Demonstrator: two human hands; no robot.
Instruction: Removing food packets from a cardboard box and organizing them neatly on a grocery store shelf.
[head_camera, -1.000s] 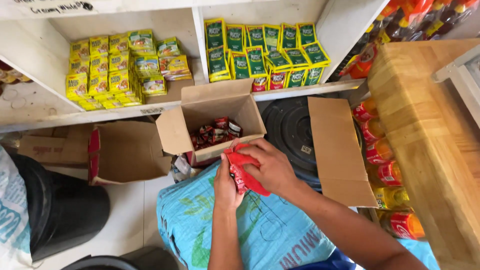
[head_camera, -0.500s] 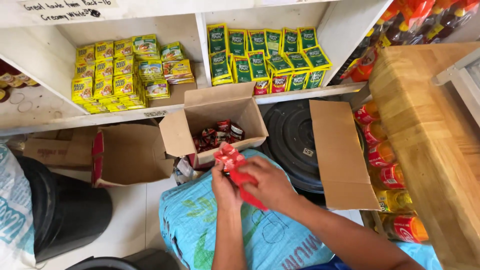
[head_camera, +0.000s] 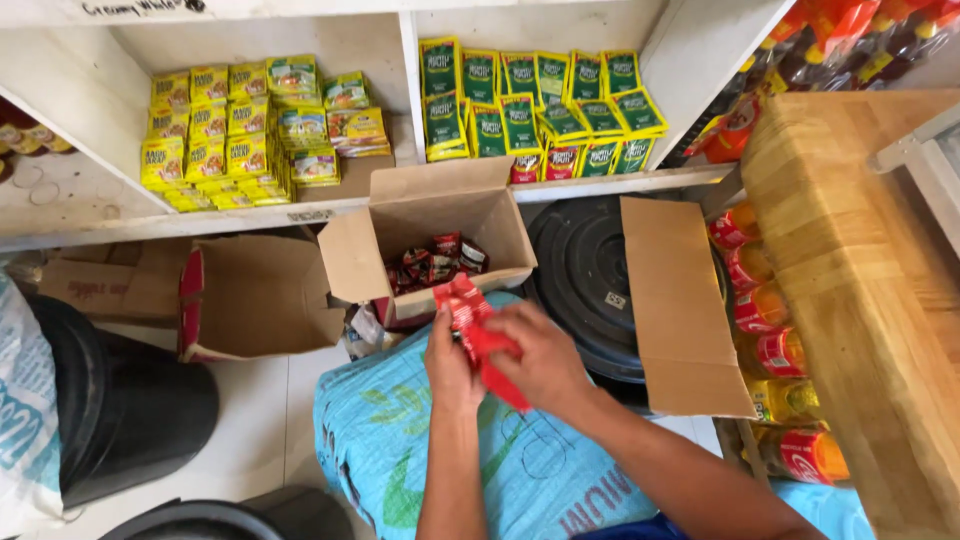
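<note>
Both my hands hold a strip of red sachets over a light blue woven sack. My left hand grips the strip from the left, and my right hand covers its right side. Just beyond my hands stands an open cardboard box with more red and dark sachets lying in its bottom. The lower end of the strip is hidden under my right hand.
White shelves hold yellow packets at the left and green packets at the right. An empty open carton lies left of the box. A black bin lid, a wooden counter and bottles are at the right.
My hands have shifted slightly with the red sachet strip, unfolding it so its top end stands up toward the box. The camera view has tilted a little.
</note>
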